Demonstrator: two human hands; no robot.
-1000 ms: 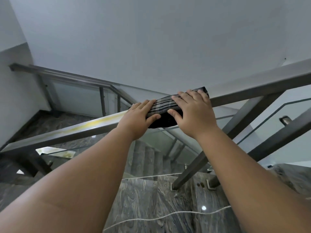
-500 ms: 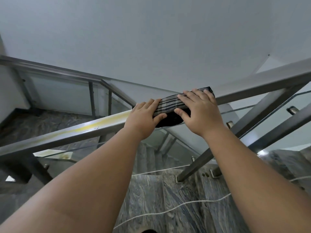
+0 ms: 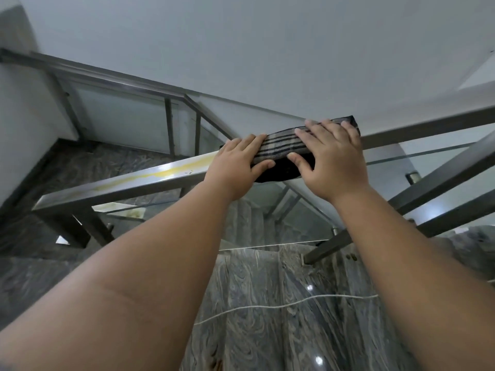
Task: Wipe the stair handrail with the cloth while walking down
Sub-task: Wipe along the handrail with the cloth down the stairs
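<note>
A flat steel handrail (image 3: 126, 184) slopes from lower left up to the right across the view. A dark striped cloth (image 3: 281, 147) is draped over it near the middle. My left hand (image 3: 235, 167) presses the cloth's left end, fingers over the top and thumb on the near side. On the cloth's right part lies my right hand (image 3: 332, 162), fingers spread over the rail's top. A yellowish streak (image 3: 171, 171) marks the rail left of my hands.
Glass panels and steel posts (image 3: 334, 241) stand under the rail. Grey marbled steps (image 3: 267, 303) lie below me, crossed by a thin white cord (image 3: 267, 307). A lower railing (image 3: 107, 79) and landing sit at the left, a white wall behind.
The view has swung a little and the lower landing shows more at the left. Both hands keep the cloth on the rail at about the same place beside the yellow streak.
</note>
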